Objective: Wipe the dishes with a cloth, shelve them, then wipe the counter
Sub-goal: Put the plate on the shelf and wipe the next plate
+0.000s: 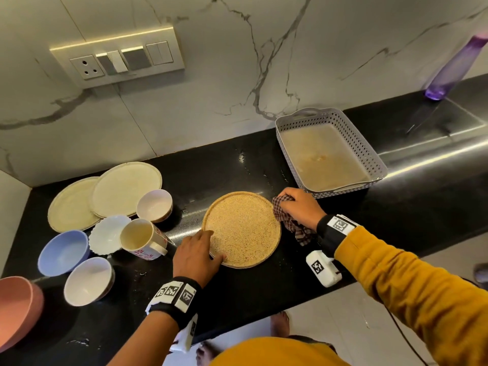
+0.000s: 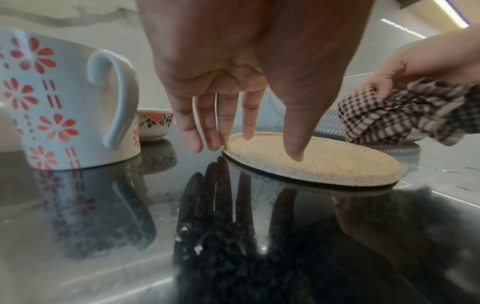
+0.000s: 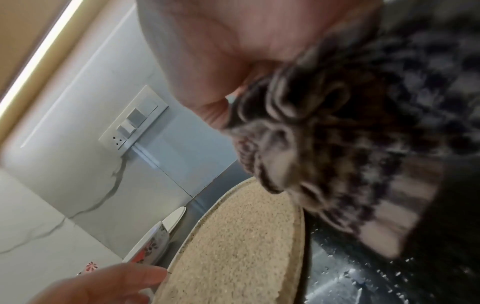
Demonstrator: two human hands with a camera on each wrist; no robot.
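At the left of the head view stands a group of dishes on the black bench [image 1: 264, 159]: a pink bowl [image 1: 15, 310] at the edge, a blue bowl [image 1: 63, 252], a white bowl [image 1: 88, 281], two cream plates [image 1: 105, 196] that overlap, a scalloped white dish [image 1: 107, 233], a small bowl [image 1: 154, 204] and a flowered mug [image 1: 140, 240]. I judge that these wait for wiping.

In the centre lies the speckled tan plate [image 1: 241, 229], flat on the bench. The left hand [image 1: 198, 256] rests at its lower left rim, with fingers [image 2: 246, 119] straight and spread; the thumb tip touches the plate's inside, and nothing is gripped. It seems to steady the plate.

To the right of the plate, the right hand [image 1: 298, 208] has its fingers curled round a bunched checked cloth [image 1: 287, 219], which is just at the plate's right rim. In the right wrist view the cloth is blurred.

The step in hand is, I think, the wiping of this plate. The next move calls for bringing the cloth over the rim and rubbing across the surface, while the left hand presses so that the plate does not slide on the glossy bench.

Further right, in the upper part, is a grey perforated basket [image 1: 380, 165], and a purple bottle [image 1: 451, 64] stands in the upper right corner.
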